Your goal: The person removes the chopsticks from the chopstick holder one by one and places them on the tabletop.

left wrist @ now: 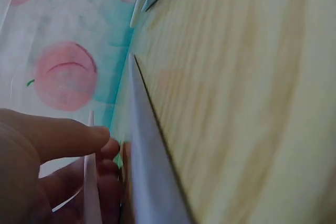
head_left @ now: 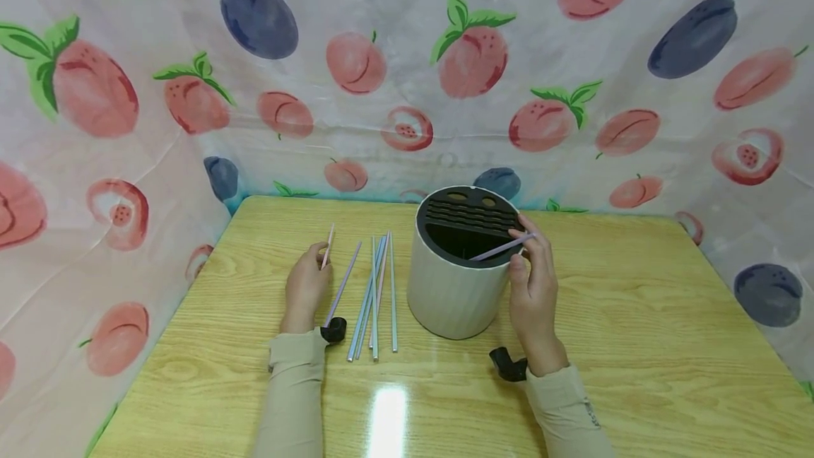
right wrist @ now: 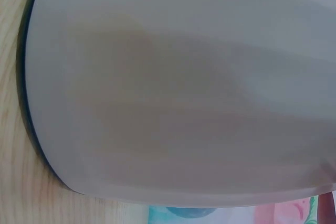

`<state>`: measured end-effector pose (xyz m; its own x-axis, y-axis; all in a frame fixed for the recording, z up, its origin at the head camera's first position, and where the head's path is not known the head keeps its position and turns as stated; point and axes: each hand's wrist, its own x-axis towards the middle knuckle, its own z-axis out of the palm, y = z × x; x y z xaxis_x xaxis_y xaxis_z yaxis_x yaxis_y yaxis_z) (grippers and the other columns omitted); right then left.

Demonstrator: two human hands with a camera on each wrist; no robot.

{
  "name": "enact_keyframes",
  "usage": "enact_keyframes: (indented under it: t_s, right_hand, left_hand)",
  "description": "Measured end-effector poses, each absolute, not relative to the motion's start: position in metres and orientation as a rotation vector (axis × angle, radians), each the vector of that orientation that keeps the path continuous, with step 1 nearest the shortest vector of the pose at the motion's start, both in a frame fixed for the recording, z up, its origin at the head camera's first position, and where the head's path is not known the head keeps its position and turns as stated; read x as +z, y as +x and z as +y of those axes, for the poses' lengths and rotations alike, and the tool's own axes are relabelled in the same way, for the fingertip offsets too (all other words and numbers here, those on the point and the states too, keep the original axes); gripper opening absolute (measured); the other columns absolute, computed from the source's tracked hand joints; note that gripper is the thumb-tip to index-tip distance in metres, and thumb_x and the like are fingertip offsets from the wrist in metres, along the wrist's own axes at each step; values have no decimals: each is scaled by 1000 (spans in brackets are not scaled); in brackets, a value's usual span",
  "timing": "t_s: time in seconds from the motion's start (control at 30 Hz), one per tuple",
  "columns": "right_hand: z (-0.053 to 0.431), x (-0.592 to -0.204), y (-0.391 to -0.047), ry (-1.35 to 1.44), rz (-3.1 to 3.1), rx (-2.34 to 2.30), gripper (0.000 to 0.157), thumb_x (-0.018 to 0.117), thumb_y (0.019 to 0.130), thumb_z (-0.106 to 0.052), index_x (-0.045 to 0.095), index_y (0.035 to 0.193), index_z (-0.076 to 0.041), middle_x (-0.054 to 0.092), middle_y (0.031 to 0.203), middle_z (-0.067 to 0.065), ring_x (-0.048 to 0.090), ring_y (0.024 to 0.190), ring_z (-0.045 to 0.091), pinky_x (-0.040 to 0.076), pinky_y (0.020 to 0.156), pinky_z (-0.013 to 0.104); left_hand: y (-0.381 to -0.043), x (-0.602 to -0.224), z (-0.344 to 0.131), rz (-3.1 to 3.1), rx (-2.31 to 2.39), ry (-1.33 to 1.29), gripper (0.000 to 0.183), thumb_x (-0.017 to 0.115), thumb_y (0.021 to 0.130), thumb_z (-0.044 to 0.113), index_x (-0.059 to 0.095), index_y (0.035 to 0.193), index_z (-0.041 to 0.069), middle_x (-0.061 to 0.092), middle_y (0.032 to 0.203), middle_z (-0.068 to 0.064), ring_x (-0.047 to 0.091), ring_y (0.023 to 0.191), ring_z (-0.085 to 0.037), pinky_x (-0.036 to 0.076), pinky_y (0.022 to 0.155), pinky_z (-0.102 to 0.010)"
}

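Over the left part of the table, my left hand (head_left: 307,281) pinches a pink chopstick (head_left: 328,246) between thumb and fingers; the left wrist view shows this chopstick (left wrist: 91,182) upright in the grip. Just right of that hand lies a purple chopstick (head_left: 344,281), beside several blue, green and pink chopsticks (head_left: 375,302). My right hand (head_left: 536,288) holds the right rim of a cream utensil holder (head_left: 454,299) with a black slotted top. Another purple chopstick (head_left: 499,247) slants out of its front compartment across the right fingers. Its lower end is hidden inside.
The wooden table (head_left: 636,316) runs up to a fruit-printed cloth (head_left: 394,76) at the back and sides. Small black wrist mounts stick out at the left cuff (head_left: 333,331) and the right cuff (head_left: 509,365). The holder's wall (right wrist: 173,93) fills the right wrist view.
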<state>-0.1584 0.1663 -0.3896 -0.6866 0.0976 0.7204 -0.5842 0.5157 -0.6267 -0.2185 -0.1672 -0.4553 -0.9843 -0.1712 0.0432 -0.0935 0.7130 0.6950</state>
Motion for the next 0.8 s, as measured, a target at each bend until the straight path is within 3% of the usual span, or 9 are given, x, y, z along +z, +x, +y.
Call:
enact_keyframes:
  t_s: [0.27, 0.57, 0.8]
  right_hand:
    - [166, -391, -158, 390, -2033, 1206, 40, 36, 96, -37, 49, 122, -10, 35, 139, 2, 32, 125, 22, 34, 84, 43]
    - [166, -393, -157, 386, -2033, 1216, 39, 36, 96, -34, 49, 122, -9, 34, 139, 1, 32, 125, 22, 34, 82, 50]
    - [166, -392, -159, 401, -2032, 1193, 38, 36, 96, -34, 49, 123, -10, 34, 139, 4, 32, 125, 23, 33, 82, 38]
  left_hand:
    - [-215, -452, -163, -2839, -1014, 148, 36, 57, 85, 14, 54, 121, 8, 55, 108, -14, 48, 96, -32, 42, 76, -43]
    - [-215, -433, -151, -2838, -1258, 37, 36, 48, 92, 31, 52, 124, 14, 53, 114, -6, 50, 102, -25, 43, 80, -42]
    - [-208, -404, -142, -2721, -1252, -111, 33, 46, 92, 38, 55, 120, 23, 57, 109, 0, 54, 96, -19, 45, 77, -40]
